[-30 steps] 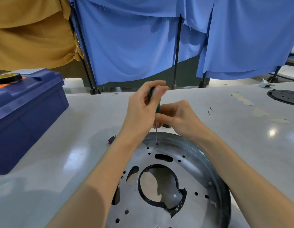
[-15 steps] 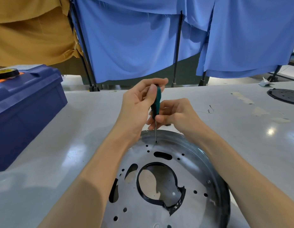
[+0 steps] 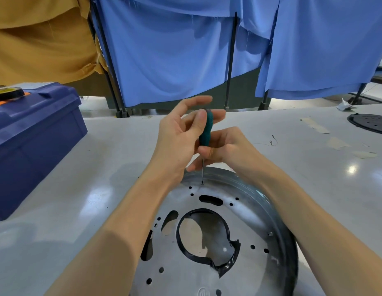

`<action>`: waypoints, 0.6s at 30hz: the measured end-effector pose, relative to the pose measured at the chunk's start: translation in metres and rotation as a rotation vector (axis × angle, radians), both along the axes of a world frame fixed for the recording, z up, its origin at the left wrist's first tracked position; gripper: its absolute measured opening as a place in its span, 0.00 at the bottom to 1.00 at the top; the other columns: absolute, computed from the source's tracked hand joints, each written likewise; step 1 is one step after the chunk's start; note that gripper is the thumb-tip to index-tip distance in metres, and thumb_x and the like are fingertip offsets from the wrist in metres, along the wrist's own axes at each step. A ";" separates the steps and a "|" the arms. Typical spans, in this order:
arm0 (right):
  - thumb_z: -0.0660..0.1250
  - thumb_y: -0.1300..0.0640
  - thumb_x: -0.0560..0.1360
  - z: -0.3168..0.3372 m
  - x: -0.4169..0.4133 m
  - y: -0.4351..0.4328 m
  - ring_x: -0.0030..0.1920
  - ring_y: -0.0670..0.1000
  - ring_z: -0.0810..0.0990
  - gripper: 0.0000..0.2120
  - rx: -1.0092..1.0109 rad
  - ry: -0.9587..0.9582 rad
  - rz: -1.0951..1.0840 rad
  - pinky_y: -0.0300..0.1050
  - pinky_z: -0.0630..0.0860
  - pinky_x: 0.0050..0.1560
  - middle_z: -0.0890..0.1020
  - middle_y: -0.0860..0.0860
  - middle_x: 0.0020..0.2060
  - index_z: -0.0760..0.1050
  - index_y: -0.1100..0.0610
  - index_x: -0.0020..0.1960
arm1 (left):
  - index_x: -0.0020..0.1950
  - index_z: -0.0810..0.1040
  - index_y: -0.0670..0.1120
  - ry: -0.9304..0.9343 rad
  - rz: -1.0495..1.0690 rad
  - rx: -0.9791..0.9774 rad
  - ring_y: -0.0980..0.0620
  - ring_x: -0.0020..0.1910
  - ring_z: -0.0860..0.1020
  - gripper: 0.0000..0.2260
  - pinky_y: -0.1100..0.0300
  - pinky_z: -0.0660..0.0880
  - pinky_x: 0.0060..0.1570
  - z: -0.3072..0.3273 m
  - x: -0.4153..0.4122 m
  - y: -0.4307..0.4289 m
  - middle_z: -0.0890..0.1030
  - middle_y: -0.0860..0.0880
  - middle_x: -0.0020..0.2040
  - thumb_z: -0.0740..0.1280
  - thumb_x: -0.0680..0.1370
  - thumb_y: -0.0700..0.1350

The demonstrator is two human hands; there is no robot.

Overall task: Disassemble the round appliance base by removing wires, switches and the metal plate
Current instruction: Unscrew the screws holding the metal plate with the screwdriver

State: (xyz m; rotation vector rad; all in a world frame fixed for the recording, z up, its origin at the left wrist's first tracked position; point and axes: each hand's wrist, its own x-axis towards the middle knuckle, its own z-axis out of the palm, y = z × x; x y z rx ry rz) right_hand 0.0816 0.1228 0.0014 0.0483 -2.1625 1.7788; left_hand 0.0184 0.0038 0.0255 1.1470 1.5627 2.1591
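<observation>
Backing out a rim screw, by the look of it. Your left hand (image 3: 179, 137) pinches the top of the teal-handled small screwdriver (image 3: 206, 129) between thumb and fingers, one finger lifted clear. Your right hand (image 3: 230, 146) is curled round the handle's lower end, thumb across the neck. The tip sits in a small screw (image 3: 202, 183) just below both hands, at the far edge of the round silver perforated metal plate (image 3: 245, 212). The plate lies flat on the glossy white desk (image 3: 79, 189) under your forearms.

To do it well:
- Hold the shaft plumb. Right hand guides only, left hand spins.
- Press down while turning so the tip doesn't cam out.
- The plate isn't clamped and I'd expect it to skate, so lean a forearm on it.
- Another silver screw (image 3: 270, 233) shows near the rim beside your right forearm. Probably next.
- Torn black rubber edging (image 3: 226, 265) rings the central opening back toward your elbows. Mind the cut edges.

Surface:
- Glare spots on the desk.
- Dark blue plastic toolbox (image 3: 32, 135) well left of your left hand, with a black-and-yellow tape roll (image 3: 8, 92) on its lid.
- Scrap of thin wire (image 3: 272, 141) just right of your right hand.
- Black perforated disc (image 3: 371, 122) far right.

Room: blue cloth sheets (image 3: 175, 50) hang on black poles beyond the hands, with mustard cloth (image 3: 36, 39) up left.
</observation>
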 end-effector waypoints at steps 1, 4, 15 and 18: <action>0.66 0.68 0.76 -0.001 0.000 -0.001 0.41 0.65 0.85 0.08 -0.006 0.004 -0.012 0.56 0.82 0.50 0.85 0.61 0.45 0.78 0.69 0.54 | 0.59 0.78 0.46 0.025 0.036 0.006 0.51 0.53 0.83 0.09 0.56 0.81 0.48 0.000 0.000 -0.001 0.85 0.47 0.49 0.63 0.80 0.40; 0.74 0.63 0.72 -0.001 0.000 -0.003 0.38 0.64 0.85 0.16 -0.031 0.042 -0.091 0.57 0.83 0.47 0.84 0.63 0.43 0.75 0.69 0.55 | 0.54 0.83 0.46 0.027 0.150 0.057 0.52 0.48 0.84 0.11 0.64 0.79 0.46 0.000 -0.001 -0.003 0.86 0.48 0.46 0.74 0.72 0.41; 0.66 0.64 0.78 -0.001 0.000 -0.007 0.43 0.61 0.86 0.09 0.019 -0.002 -0.037 0.52 0.82 0.52 0.84 0.62 0.48 0.78 0.69 0.55 | 0.56 0.80 0.42 -0.006 0.070 0.073 0.50 0.52 0.83 0.10 0.64 0.79 0.43 0.000 -0.004 -0.003 0.85 0.46 0.48 0.60 0.82 0.43; 0.74 0.63 0.72 -0.002 -0.001 -0.008 0.39 0.62 0.86 0.09 0.008 0.049 -0.086 0.56 0.82 0.47 0.84 0.60 0.41 0.77 0.65 0.48 | 0.50 0.81 0.43 0.034 0.171 0.112 0.50 0.46 0.84 0.05 0.63 0.79 0.45 -0.001 -0.004 -0.003 0.85 0.46 0.43 0.68 0.77 0.42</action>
